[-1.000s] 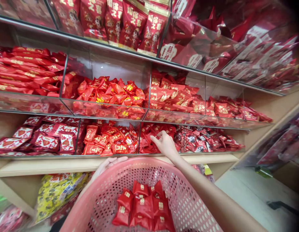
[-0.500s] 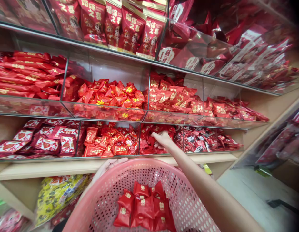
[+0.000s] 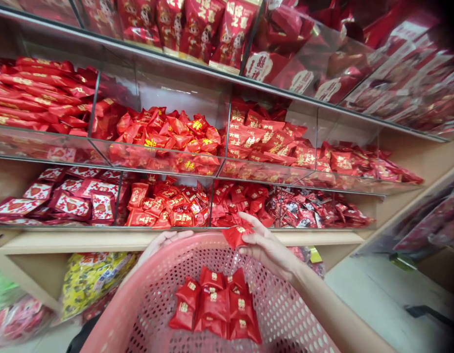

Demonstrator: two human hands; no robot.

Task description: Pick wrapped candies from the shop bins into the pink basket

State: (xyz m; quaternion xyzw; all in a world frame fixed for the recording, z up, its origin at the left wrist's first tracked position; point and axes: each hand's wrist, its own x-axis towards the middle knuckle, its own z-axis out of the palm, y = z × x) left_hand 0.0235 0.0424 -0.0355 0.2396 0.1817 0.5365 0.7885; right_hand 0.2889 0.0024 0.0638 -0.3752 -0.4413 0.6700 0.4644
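Observation:
A red candy packet [image 3: 234, 237] with gold print is pinched between the thumb and fingers of my right hand [image 3: 265, 243], just over the far rim of a pink perforated plastic basket [image 3: 138, 279]. Inside the basket lie several similar red packets [image 3: 214, 304], bunched near the middle. My left hand [image 3: 164, 242] rests at the basket's far left rim, beside the shelf edge; its fingers look stretched out, and the rim hides part of it. Behind my right hand is a shelf compartment of dark red packets [image 3: 234, 198].
Clear dividers split the shelves into compartments of red wrapped sweets [image 3: 168, 142]. A wooden shelf edge [image 3: 83, 241] runs behind the basket. Below left sits a yellow bag [image 3: 96, 282]. Larger red bags [image 3: 201, 29] stand on the upper shelf. Pale floor [image 3: 362, 289] shows at right.
My right hand has come back from the lower shelf compartment to the basket's rim, now with a red candy packet in its fingers. The view has shifted slightly. My left hand stays by the rim.

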